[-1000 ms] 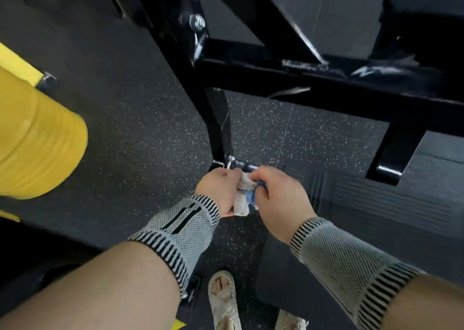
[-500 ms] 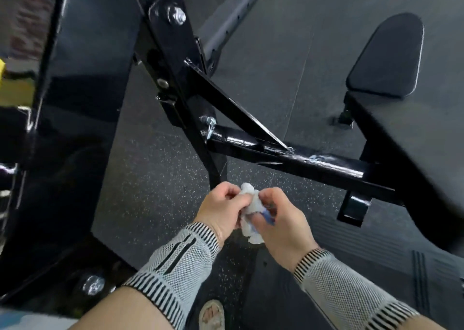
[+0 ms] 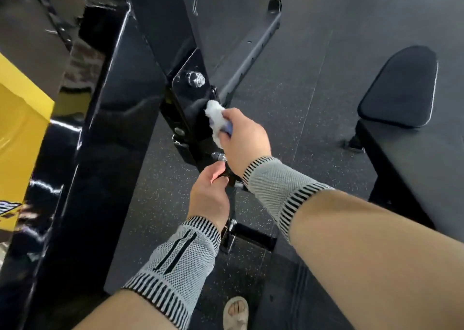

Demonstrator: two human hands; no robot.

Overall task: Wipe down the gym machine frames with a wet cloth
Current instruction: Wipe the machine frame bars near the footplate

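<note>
A yellow panel (image 3: 20, 118) edges the left of a gym floored in speckled black rubber (image 3: 155, 204). Beside it rises the glossy black steel frame (image 3: 108, 129). The left hand (image 3: 209, 194) hangs loosely curled, holding nothing, below a bolted bracket (image 3: 190, 91) where the right hand (image 3: 244, 139) grips a crumpled white cloth (image 3: 214, 116) against the metal. A matte padded bench (image 3: 399, 88) sits at right.

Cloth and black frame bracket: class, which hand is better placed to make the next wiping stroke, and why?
Right. The right hand already holds the cloth against the black frame bracket. The left hand sits lower, holding no cloth.
</note>
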